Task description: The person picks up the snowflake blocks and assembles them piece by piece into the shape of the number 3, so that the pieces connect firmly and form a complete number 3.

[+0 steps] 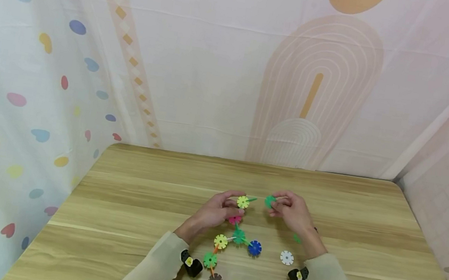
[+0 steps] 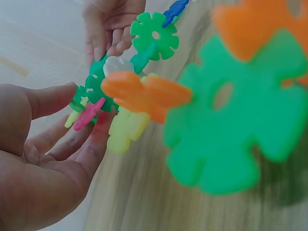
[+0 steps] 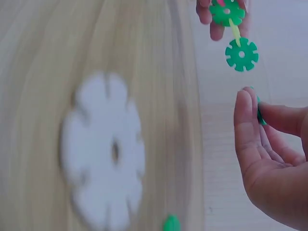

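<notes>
Left hand [image 1: 214, 211] fingers were curled, pinching a yellow notched plastic snowflake disc [image 1: 243, 202] at the far end of a chain of linked plastic discs and connector sticks [image 1: 229, 257]. A short green plastic stick [image 1: 252, 199] poked out of that yellow disc toward the other hand.

Right hand [image 1: 290, 210] fingers were closed too, thumb and fingertips pinching a loose green notched plastic disc [image 1: 270, 201] by its edge. It sat just beside the stick tip, apart, not yet joined. Both pieces were held just above the wooden table [image 1: 145, 205], near the middle.

Rest of the chain trailed back toward the person: pink, green, yellow and blue discs, then green, brown and yellow-green ones flat on the wood near the sleeves. A loose white notched plastic disc [image 1: 286, 257] lay near the right wrist, with a small green piece [image 1: 297, 238] beside the right forearm.

Risks, as I judge them:
- Slot and stick tip misaligned: the disc would skate off or twist in the pinch.
- Pushing too hard against a one-point hold: the chain could buckle or a joint further back pop apart.
- The right wrist looked close enough to knock the white disc away.
</notes>
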